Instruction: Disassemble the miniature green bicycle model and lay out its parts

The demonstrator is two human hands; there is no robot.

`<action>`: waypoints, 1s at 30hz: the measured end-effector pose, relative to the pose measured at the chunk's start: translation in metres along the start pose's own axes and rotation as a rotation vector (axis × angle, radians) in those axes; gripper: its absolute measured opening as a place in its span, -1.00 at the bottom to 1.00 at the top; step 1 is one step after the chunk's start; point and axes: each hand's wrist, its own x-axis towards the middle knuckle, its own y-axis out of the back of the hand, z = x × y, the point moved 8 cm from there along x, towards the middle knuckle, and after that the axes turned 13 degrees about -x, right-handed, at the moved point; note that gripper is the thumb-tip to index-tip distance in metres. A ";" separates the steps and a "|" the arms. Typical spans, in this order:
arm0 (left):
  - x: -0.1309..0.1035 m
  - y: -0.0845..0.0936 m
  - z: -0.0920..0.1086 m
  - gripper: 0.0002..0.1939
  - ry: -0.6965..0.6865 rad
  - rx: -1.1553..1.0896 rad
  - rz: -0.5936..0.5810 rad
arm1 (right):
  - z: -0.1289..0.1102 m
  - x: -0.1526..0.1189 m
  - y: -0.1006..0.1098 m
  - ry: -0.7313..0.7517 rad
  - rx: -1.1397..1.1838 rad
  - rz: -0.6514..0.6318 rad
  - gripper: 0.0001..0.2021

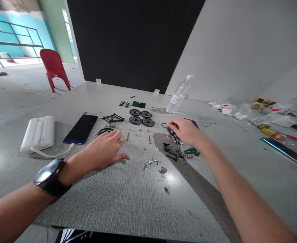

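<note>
My left hand (107,148) lies on the grey table (128,199) with thumb apart and fingers stretched out, beside a curved green part (105,130). A dark watch is on that wrist. My right hand (185,130) has its fingertips bent together at a heap of small model parts; what they pinch, if anything, is hidden. A thin black ring (164,125) lies at those fingertips. Below the hand are green and black pieces, among them a green part (192,151). Several small spoked wheels (135,120) and a dark green bicycle frame (113,117) lie farther back.
A clear plastic bottle (179,96) stands behind my right hand. A phone (81,129) and a white power bank (37,134) with cable lie at left. Small silver parts (152,162) lie mid-table. Plastic wrappers (233,110) are at right; a red chair (54,65) stands beyond.
</note>
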 end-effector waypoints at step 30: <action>0.001 -0.002 -0.002 -0.41 0.033 -0.032 -0.048 | -0.019 -0.007 -0.028 0.025 0.080 -0.251 -0.80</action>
